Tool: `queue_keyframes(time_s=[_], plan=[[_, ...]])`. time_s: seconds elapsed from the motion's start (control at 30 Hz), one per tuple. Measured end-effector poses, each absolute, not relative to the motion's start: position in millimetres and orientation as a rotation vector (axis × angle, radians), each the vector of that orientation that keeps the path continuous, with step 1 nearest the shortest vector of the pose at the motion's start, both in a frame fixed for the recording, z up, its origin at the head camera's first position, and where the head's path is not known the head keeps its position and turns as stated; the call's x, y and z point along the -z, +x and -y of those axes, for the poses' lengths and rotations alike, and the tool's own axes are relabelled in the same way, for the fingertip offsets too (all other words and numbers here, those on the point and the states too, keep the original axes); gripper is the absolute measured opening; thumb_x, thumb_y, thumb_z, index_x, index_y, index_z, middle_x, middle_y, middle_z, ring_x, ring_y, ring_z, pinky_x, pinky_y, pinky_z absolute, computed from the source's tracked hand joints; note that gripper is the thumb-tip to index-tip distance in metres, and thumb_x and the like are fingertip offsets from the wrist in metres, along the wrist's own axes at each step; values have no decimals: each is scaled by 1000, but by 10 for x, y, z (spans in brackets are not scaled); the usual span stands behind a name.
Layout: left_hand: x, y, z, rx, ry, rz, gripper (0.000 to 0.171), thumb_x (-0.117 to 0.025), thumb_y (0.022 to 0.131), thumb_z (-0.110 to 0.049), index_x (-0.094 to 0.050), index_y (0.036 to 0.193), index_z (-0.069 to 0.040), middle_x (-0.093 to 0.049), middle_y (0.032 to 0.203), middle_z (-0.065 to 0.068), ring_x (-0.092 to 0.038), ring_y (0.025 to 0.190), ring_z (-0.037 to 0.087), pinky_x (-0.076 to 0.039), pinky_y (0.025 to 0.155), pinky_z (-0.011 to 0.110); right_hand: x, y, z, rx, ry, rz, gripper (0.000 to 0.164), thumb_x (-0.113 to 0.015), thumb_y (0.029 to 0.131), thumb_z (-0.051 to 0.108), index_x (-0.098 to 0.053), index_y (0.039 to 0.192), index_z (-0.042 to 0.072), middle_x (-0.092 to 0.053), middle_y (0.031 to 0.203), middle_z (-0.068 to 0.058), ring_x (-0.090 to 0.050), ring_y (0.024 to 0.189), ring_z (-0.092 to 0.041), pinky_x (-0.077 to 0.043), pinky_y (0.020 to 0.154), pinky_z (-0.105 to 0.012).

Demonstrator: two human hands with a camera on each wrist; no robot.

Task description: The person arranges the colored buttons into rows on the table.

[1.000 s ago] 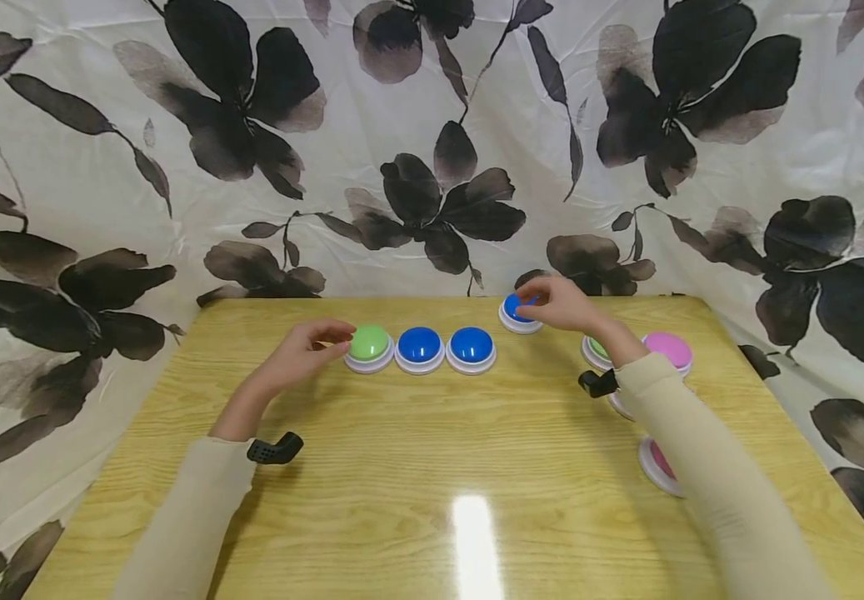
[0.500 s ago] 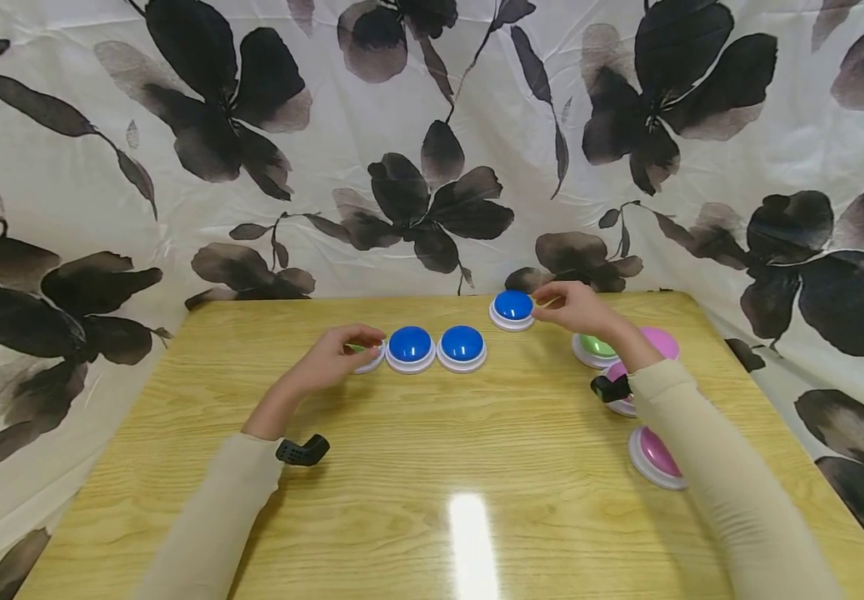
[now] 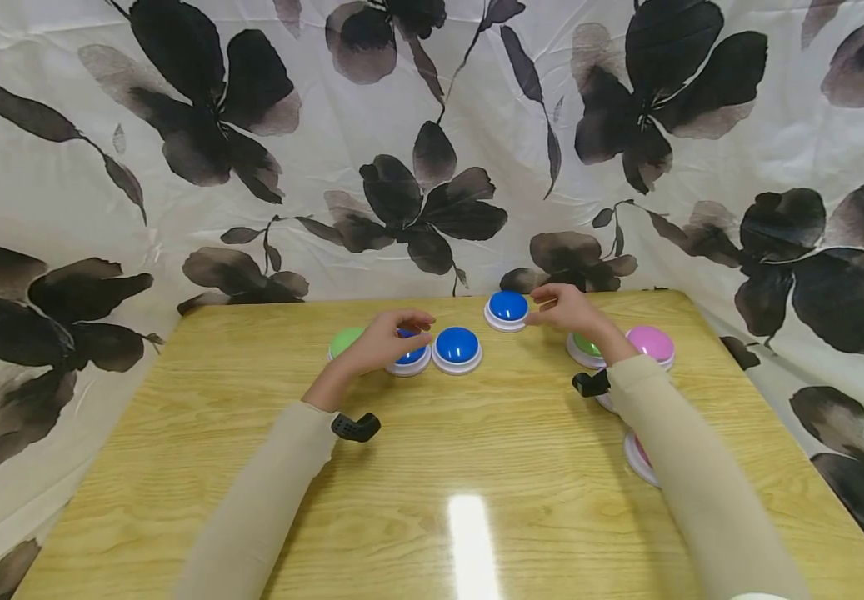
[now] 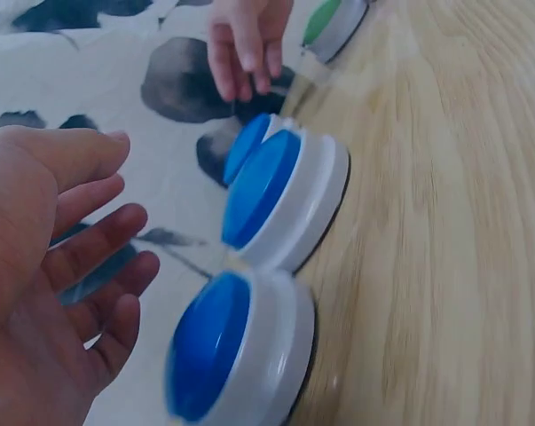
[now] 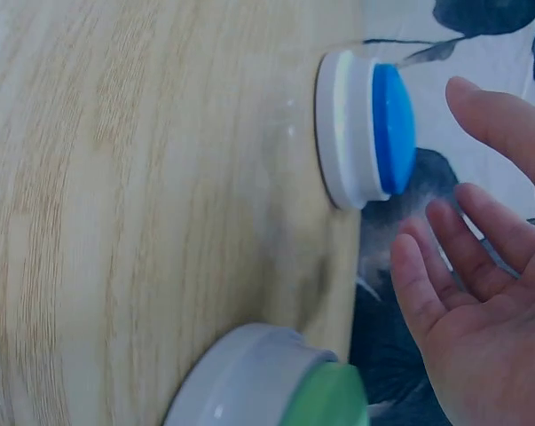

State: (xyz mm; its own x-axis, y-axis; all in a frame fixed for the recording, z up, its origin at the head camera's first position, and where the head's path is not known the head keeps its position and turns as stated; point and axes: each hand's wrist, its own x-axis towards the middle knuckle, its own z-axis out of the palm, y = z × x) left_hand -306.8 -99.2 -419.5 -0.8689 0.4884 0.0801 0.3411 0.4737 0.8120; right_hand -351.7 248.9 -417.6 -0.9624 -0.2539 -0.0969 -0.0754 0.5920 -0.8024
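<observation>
My left hand hovers over the left of two blue push buttons with white bases, its fingers loosely bent and holding nothing. In the left wrist view that blue button stands apart from the fingers. Just to its right sits the second blue button. A green button is partly hidden behind my left hand. My right hand is beside the far blue button, fingertips near its right edge. The right wrist view shows a gap between this blue button and the relaxed fingers.
Under my right forearm, a second green button and several pink buttons, one a bright pink button, stand on the wooden table, some partly covered by the sleeve. A floral cloth hangs behind the table's back edge.
My left hand has moved right, from the green button to over the left blue one. My right hand has drawn back slightly from the far blue button. The view has shifted a little.
</observation>
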Motion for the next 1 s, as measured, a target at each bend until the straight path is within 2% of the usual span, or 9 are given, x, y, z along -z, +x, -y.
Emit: queue_keyframes(time_s=[0.27,0.53,0.83,1.0], plan=[[4260,-3344,613,-1285,663,-2601,43,-67,93,-25,-60,129,-2,-60,126,17,-56,108,26,-48,93,37,4263,-3616,-2432,1308,-275,-2615,66,-79,82,15,-48,136,-5,-48,136,-24,-49,122,-38,-43,101,-47],[4348,-3621,324,-1206,564,-2662,50,-70,89,-27,-58,130,-1,-61,119,14,-58,106,26,-50,90,36,4359,-3725,-2350,1305,-222,-2600,72,-80,81,18,-45,140,-1,-44,142,-21,-46,125,-37,-40,104,-47],[4429,-3840,81,-1075,548,-2698,55,-70,88,-29,-55,134,-3,-59,128,14,-53,118,28,-43,100,38,4433,-3740,-2268,1327,-186,-2606,77,-81,80,19,-41,142,-1,-42,143,-22,-44,126,-39,-39,104,-48],[4476,-3966,-45,-1040,543,-2688,60,-75,85,-31,-54,135,-3,-59,128,14,-53,118,27,-42,101,38,4515,-3805,-2266,1381,-169,-2581,82,-83,78,19,-38,143,-3,-41,143,-22,-42,127,-38,-37,106,-47]])
